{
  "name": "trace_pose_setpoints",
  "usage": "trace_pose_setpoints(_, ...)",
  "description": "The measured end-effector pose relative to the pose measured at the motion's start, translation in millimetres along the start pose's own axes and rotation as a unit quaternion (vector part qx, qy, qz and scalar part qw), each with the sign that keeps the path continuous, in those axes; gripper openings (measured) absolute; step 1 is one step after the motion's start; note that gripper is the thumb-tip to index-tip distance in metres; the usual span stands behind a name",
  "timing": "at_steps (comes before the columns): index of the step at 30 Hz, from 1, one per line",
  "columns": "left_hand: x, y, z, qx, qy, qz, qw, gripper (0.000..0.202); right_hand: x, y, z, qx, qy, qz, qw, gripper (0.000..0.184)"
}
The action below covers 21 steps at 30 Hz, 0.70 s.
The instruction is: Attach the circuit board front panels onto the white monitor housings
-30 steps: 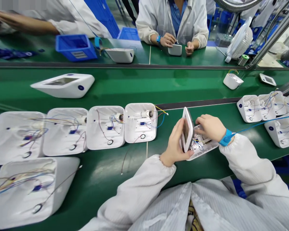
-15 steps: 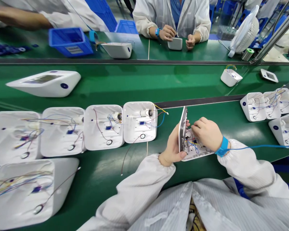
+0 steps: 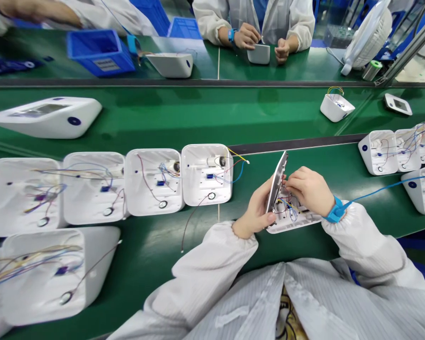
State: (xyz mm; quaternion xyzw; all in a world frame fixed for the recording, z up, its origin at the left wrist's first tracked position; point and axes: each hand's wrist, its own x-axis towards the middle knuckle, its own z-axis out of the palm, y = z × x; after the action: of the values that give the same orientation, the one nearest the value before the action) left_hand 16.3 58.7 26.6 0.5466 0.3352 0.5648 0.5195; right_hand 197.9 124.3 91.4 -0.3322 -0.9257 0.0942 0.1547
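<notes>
Steadying a thin panel (image 3: 276,183) nearly on edge, a worker's left hand (image 3: 253,212) wraps it from the left above a green bench (image 3: 163,255), its thumb at the panel's near lower corner and its fingers closed along the left side. Just right of that panel, the right hand (image 3: 311,189) bends inward over an open white casing (image 3: 293,227), fingertips bunched together; from where I stand, I cannot tell whether they pinch a wire. The panel lies to the left of those fingertips, touching or nearly so, with the left hand as its only clear hold. Its upper end points far and slightly right, the long axis climbing from the near left. The casing sits on the bench below the right hand, open side up, its long axis running roughly left to right, and coloured wires (image 3: 287,207) loop inside it, close to the panel. A blue wrist strap (image 3: 335,211) circles the right wrist, its cord (image 3: 370,192) trailing right. To the left, open white housings (image 3: 198,186) line the bench; at the far side, a co-worker's hand (image 3: 247,37) is at a small white unit (image 3: 259,55).
</notes>
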Motion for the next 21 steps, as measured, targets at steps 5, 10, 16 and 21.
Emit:
trace_pose_setpoints(5, 3.9, 7.2, 1.1, -0.005, -0.005, -0.007, 1.000, 0.092, -0.1, 0.6, -0.3, 0.005, -0.001, 0.000, 1.000, 0.018)
trace_pose_setpoints(10, 7.9, 13.7, -0.2, 0.019, -0.032, 0.024, 0.999, 0.084, 0.6, 0.4, -1.4, 0.017, -0.005, 0.002, 1.000, 0.022)
trace_pose_setpoints(16, 7.4, 10.8, 0.2, 0.027, -0.024, -0.003, 0.999, 0.084, 1.9, -0.7, -1.4, 0.015, -0.006, -0.002, 1.000, 0.026)
trace_pose_setpoints(21, 3.8, 6.0, 0.7, 0.023, -0.010, -0.007, 1.000, 0.085, 1.3, -1.9, -1.3, 0.014, 0.006, -0.015, 1.000, 0.026)
